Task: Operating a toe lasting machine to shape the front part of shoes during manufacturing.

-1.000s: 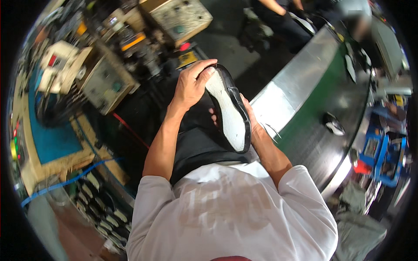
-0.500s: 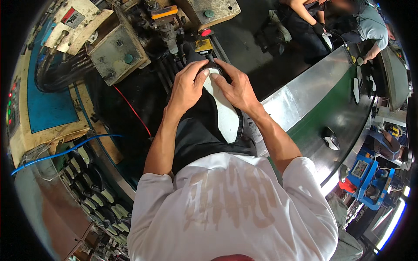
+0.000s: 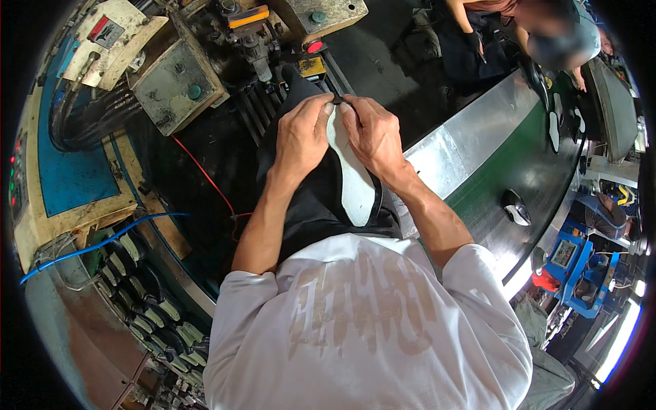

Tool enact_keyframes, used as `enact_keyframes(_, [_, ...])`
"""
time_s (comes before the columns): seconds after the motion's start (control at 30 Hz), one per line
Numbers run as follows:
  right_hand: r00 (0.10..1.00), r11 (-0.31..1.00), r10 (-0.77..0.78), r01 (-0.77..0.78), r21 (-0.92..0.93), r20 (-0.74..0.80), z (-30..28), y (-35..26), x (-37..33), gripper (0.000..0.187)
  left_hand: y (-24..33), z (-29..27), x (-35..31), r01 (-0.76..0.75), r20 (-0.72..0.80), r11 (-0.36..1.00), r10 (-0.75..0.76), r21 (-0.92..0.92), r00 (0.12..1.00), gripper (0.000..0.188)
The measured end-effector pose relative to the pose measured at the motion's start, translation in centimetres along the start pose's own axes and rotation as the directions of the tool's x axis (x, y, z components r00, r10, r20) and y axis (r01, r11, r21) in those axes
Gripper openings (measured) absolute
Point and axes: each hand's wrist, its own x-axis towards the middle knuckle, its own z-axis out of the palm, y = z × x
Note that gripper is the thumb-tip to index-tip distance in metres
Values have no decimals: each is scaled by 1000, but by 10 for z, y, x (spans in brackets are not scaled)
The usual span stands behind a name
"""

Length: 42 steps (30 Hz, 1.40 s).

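1. Left hand (image 3: 301,140) and right hand (image 3: 372,133): both are closed on the toe end of a black shoe upper (image 3: 314,198), fingertips pinching its edge where the two hands meet.
2. The shoe upper sits sole-side up, its pale insole board (image 3: 352,181) exposed, held in front of the person's chest, with its toe just beside the heads of the lasting machine (image 3: 273,55).
3. A red button (image 3: 314,46) and a yellow plate (image 3: 311,67) lie just beyond the toe.
4. To the right runs a conveyor belt (image 3: 519,157) carrying another shoe (image 3: 516,205); a co-worker's arm (image 3: 471,27) shows at its far end.
5. Risk, as a judgement: the fingertips are close to the machine's clamping parts and could be nipped; an uneven pull might crease the upper or shift it off the insole board.
6. A rack of finished pieces (image 3: 147,307) stands lower left.
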Motion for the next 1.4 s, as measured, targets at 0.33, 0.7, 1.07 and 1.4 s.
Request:
enact_keyframes(0.33, [982, 987, -160, 162, -1, 103, -11, -2, 11, 24, 8, -19, 3, -108, 152, 987, 89, 121, 984, 28])
enact_keyframes(0.7, [996, 996, 16, -23, 83, 87, -14, 9, 0, 36, 10, -16, 8, -90, 207, 990, 66, 108, 976, 32])
enact_keyframes(1.07, [895, 782, 305, -430, 451, 325, -2, 38, -24, 64, -20, 13, -35, 540, 480, 238, -268, -807, 835, 68])
enact_keyframes(1.4, [759, 410, 425, -648, 642, 494, 17, 72, -57, 72, -20, 59, -59, 519, 350, 299, -470, -801, 810, 63])
